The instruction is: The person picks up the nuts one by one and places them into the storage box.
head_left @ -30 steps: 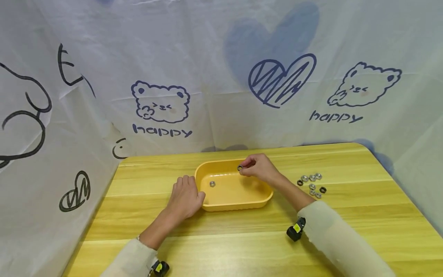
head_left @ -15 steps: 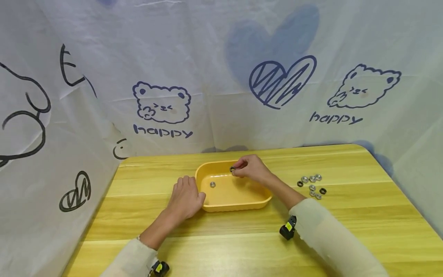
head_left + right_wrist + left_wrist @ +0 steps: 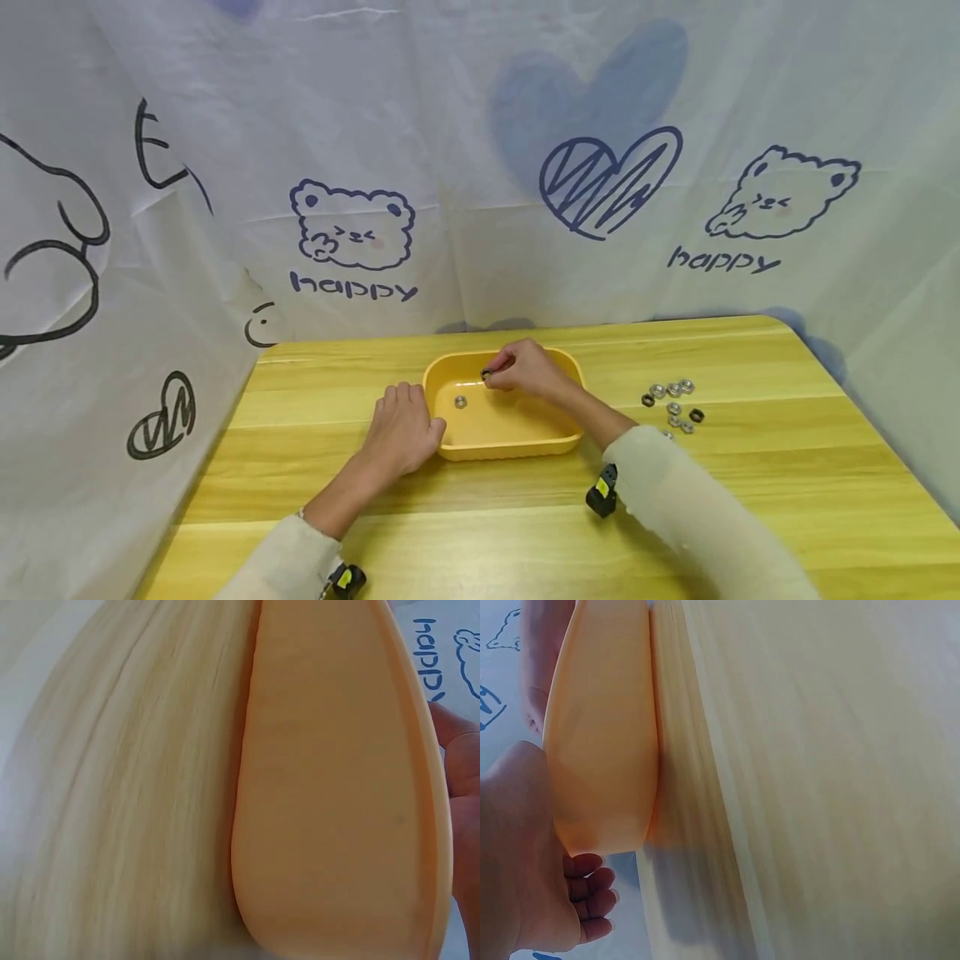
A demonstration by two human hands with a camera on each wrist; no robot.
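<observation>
An orange plastic tray [image 3: 501, 448] sits on the wooden table [image 3: 525, 533]. My right hand [image 3: 525, 371] reaches over the tray and pinches a small dark nut [image 3: 486, 374] just above the tray's floor. One silver nut [image 3: 461, 402] lies inside at the left. My left hand [image 3: 403, 425] rests against the tray's left end, fingers relaxed. The left wrist view shows that hand [image 3: 532, 900] beside the tray's outer wall [image 3: 604, 750]. In the right wrist view the tray's wall [image 3: 330, 787] fills the frame, the right hand [image 3: 461, 795] at its edge.
Several silver and dark nuts [image 3: 672, 400] lie loose on the table to the right of the tray. A printed white cloth [image 3: 480, 167] hangs behind and along the left side. The table's rounded far right corner [image 3: 780, 321] is near the cloth.
My right hand has carried the dark nut leftward and lower over the tray, from its far right part toward the middle. The left hand has stayed put.
</observation>
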